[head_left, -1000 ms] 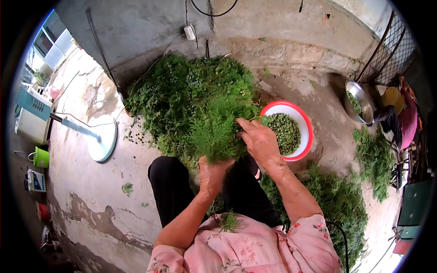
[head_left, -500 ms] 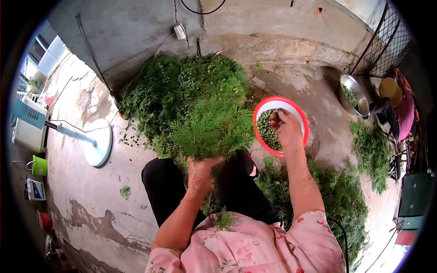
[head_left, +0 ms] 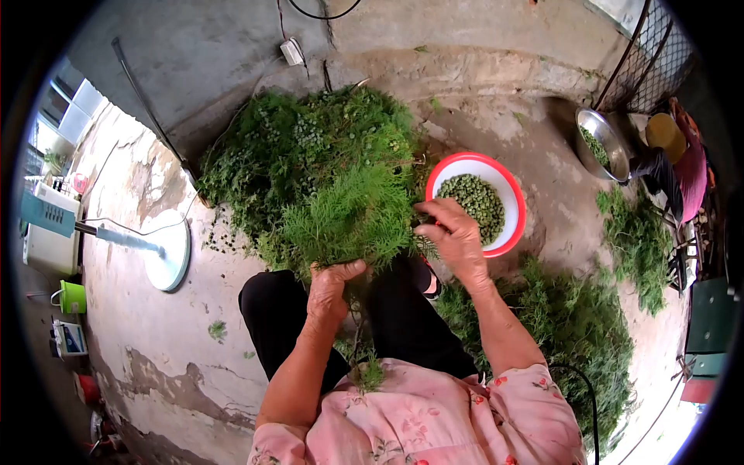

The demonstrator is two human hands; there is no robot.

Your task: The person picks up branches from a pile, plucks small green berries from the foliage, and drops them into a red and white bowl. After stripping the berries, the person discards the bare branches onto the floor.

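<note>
A feathery green branch (head_left: 341, 225) spreads out above my knees, and my left hand (head_left: 332, 288) is closed around its lower end. Just right of the branch is my right hand (head_left: 456, 236), its thumb and fingers apart with nothing visible between them. The hand partly overlaps the near-left rim of a white basin with a red edge (head_left: 521, 209). Small round green cones (head_left: 480, 205) lie inside this basin. Behind the held branch rises a large heap of green branches (head_left: 310, 139) with pale cones among the leaves.
More cut branches (head_left: 573, 333) lie at the right of my legs. A metal bowl (head_left: 612, 155) holds green pieces at the upper right, beside a person in pink (head_left: 690, 182). A fan's round base (head_left: 168, 260) stands on the left, near a green bucket (head_left: 71, 297).
My right hand has moved out of the basin, left and toward me, to the branch's right side, and its fingers have spread. The left hand still grips the branch.
</note>
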